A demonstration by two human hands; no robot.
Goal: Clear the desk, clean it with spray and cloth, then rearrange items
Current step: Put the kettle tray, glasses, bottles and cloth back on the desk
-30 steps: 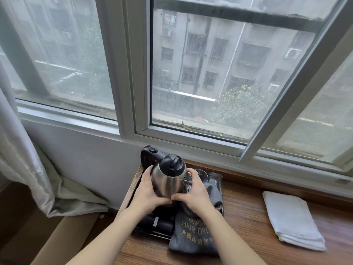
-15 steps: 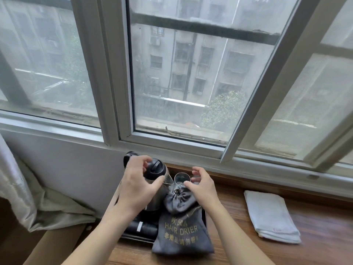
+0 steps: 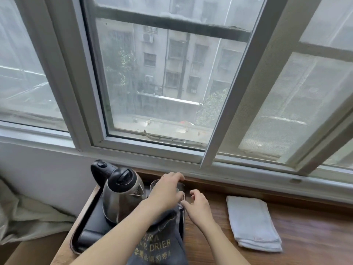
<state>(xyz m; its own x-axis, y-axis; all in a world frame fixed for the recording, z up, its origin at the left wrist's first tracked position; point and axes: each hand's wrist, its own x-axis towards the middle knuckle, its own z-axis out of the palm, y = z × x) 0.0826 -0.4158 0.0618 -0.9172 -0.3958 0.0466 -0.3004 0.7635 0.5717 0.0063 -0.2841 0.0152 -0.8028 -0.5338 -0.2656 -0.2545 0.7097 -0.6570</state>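
On the wooden bench (image 3: 286, 236), the rearranging step seems to be underway: the steel electric kettle with its black lid (image 3: 122, 196) is standing upright at the left in the black tray (image 3: 91, 224). The left hand (image 3: 166, 190) is reaching over clear glasses (image 3: 154, 185) at the tray's back, its grip hidden, so I cannot tell. The right hand (image 3: 198, 205), fingers apart, is hovering beside the grey hair-drier bag (image 3: 162, 243). Next calls for careful seating of the glasses; the folded white cloth (image 3: 252, 222) is lying well apart.

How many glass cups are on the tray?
2, I think: one glass peeks out behind the left hand, another sits mostly hidden under it. More may be hidden.
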